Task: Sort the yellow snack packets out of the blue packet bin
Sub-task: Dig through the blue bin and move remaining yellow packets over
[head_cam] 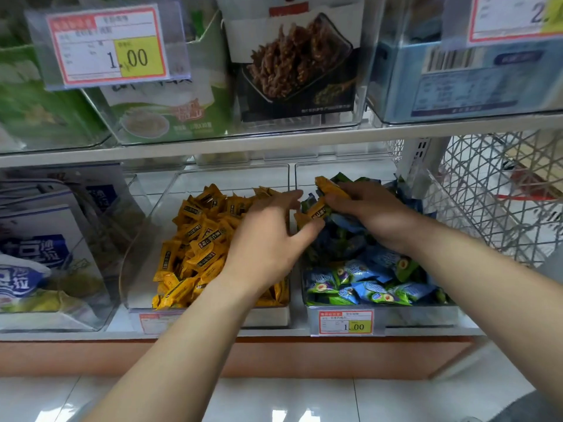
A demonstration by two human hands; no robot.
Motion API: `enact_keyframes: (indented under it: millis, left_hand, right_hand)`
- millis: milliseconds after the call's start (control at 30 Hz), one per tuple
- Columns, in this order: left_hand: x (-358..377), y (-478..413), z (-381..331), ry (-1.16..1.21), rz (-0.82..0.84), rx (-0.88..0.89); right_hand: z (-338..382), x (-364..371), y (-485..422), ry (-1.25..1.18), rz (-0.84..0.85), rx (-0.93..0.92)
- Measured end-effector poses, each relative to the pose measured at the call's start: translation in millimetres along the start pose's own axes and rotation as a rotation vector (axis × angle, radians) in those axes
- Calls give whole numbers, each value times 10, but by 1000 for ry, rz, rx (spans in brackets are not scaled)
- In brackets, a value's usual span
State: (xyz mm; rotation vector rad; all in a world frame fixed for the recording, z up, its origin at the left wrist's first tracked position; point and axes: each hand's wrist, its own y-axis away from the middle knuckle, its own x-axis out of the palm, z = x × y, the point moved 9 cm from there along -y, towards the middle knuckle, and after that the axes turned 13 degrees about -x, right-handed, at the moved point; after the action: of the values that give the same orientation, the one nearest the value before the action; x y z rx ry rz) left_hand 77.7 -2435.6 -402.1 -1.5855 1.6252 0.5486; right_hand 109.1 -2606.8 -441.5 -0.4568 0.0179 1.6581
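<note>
We stand at a white store shelf (274, 143) over glossy floor tiles (274, 400), looking at clear bins on its lower level. The blue packet bin (426, 312) sits on the right, heaped with blue-and-green packets (365, 287). At its back, our right hand (368, 213) curls round a few yellow snack packets (330, 185), orange-yellow with dark labels. Our left hand (268, 239) hovers with fingers spread, holding nothing, over the neighbouring bin (213, 178) full of the same yellow packets. A price tag (345, 321) hangs on the blue bin's front. White and blue bags (39, 254) stand to the left, a wire basket (502, 193) to the right.
</note>
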Motion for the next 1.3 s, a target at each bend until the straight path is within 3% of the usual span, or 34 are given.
enact_keyframes:
  millis: [100, 200, 267, 367, 500, 600, 633, 733, 900, 1033, 1100, 1167, 1300]
  left_hand:
    - [98, 9, -111, -5, -9, 30]
    - [86, -39, -101, 107, -23, -39]
    - [114, -73, -41, 249, 10, -115]
    - [205, -70, 20, 576, 118, -257]
    - [232, -25, -23, 819, 209, -291]
    - [253, 16, -9, 1068, 302, -346]
    - [237, 22, -8, 1057, 294, -337]
    - [43, -16, 84, 734, 103, -265]
    - [-324, -129, 322, 176, -69, -155]
    - [-329, -190, 538, -186, -60, -203]
    - [-361, -176, 453, -204, -120, -161]
    - [-327, -125, 276, -162, -131, -68]
    - [49, 15, 121, -188, 89, -9]
  right_hand:
    - [65, 51, 70, -139, -8, 13]
    - [104, -58, 104, -3, -52, 0]
    - [138, -137, 125, 94, -70, -35]
    - [278, -125, 179, 21, -80, -114]
    - [432, -101, 233, -25, -202, -222]
    - [524, -48, 238, -36, -187, -267]
    - [568, -14, 239, -44, -159, -287]
    - [638, 88, 219, -56, -51, -330]
    - [356, -146, 149, 157, -56, -161]
    - [12, 42, 280, 406, 357, 8]
    - [-133, 227, 425, 601, 616, 59]
    - [-242, 373, 514, 758, 759, 68]
    - [-393, 625, 530, 977, 809, 46]
